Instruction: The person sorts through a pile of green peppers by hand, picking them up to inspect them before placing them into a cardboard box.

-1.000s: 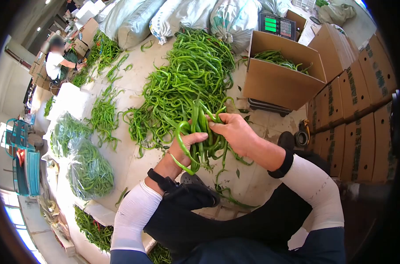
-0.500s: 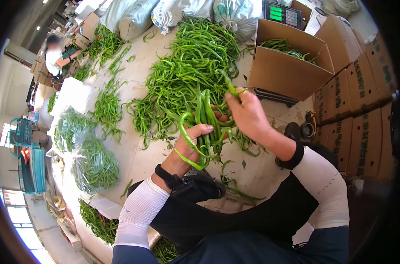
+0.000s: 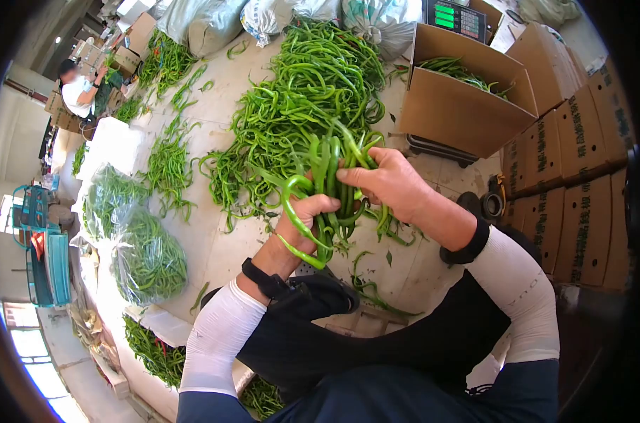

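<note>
My left hand (image 3: 304, 215) is closed around a bunch of long green chili peppers (image 3: 325, 173), its thumb lying across them. One curled pepper loops out over the left side of the bunch. Against the bunch's right side, my right hand (image 3: 394, 185) is closed with thumb and fingers on a green chili pepper (image 3: 355, 146); its fingertips are partly hidden. Behind both hands spreads a large heap of green chili peppers (image 3: 313, 84) on the floor.
An open cardboard box (image 3: 468, 106) with peppers stands on a scale at right, near stacked printed cartons (image 3: 559, 162). White sacks (image 3: 383, 25) line the back. Clear bags of peppers (image 3: 151, 257) sit at left. Another person (image 3: 79, 92) works at the far left.
My right hand has moved left and down, bringing its pepper against the bunch in my left hand. The far person's arm has risen.
</note>
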